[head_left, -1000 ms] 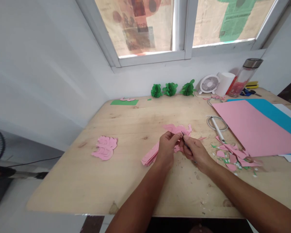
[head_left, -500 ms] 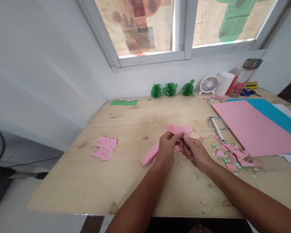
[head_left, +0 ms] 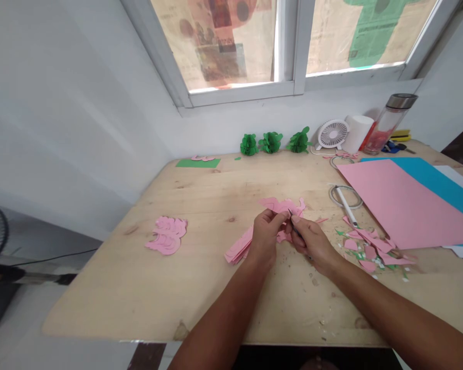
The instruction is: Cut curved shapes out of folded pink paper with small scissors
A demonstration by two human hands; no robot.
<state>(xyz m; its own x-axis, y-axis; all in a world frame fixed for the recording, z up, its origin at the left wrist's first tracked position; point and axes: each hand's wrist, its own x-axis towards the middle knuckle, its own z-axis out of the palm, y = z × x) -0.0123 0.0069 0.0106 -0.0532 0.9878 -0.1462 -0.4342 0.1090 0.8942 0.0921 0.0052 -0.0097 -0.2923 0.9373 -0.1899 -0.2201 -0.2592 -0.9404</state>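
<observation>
Over the middle of the table, my left hand (head_left: 268, 231) is closed in a pinch on a piece of pink paper (head_left: 280, 205) with curved edges. My right hand (head_left: 312, 241) is wrapped round small dark scissors (head_left: 298, 233), their tip up against the paper near my left fingertips. The handles are mostly hidden by my fingers. Beneath and beside my left wrist lies a stack of folded pink paper strips (head_left: 239, 246). Farther left rests a pile of cut pink paper shapes (head_left: 166, 235) with scalloped edges.
Pink, green and white scraps (head_left: 374, 249) lie right of my hands, near a white pen (head_left: 346, 205) and large pink sheets (head_left: 409, 205). Along the wall stand green paper figures (head_left: 270, 142), a small white fan (head_left: 332, 134) and a glass bottle (head_left: 389, 126). A green strip (head_left: 198, 163) lies back left.
</observation>
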